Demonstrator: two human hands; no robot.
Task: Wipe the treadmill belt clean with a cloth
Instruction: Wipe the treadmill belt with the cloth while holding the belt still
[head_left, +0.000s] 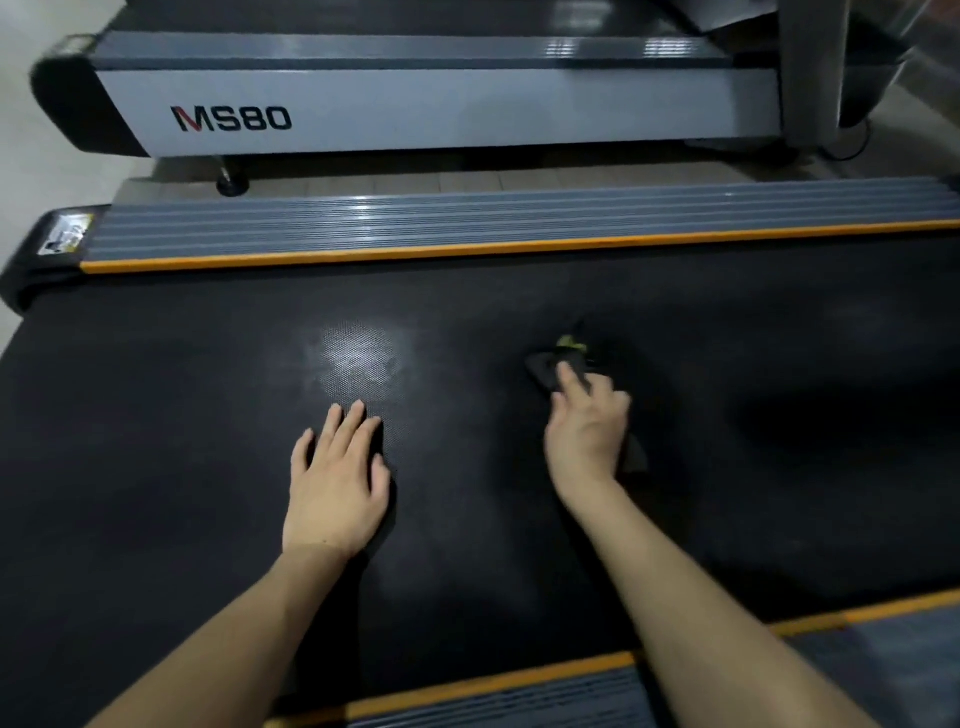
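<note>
The black treadmill belt (182, 405) fills the middle of the head view, with a pale shiny patch near its centre. My left hand (337, 478) lies flat on the belt, fingers straight and together. To the right, my right hand (589, 423) presses a dark cloth (545, 366) onto the belt, fingers curled over it. The cloth has a small yellow-green bit at its far end, and a dark corner shows below my wrist. Most of the cloth is hidden under the hand and hard to tell from the belt.
A grey ribbed side rail (467, 223) with an orange edge strip runs along the belt's far side. A matching rail (519, 696) borders the near side. Beyond stands a second treadmill (415, 109) marked MS80, on a tiled floor.
</note>
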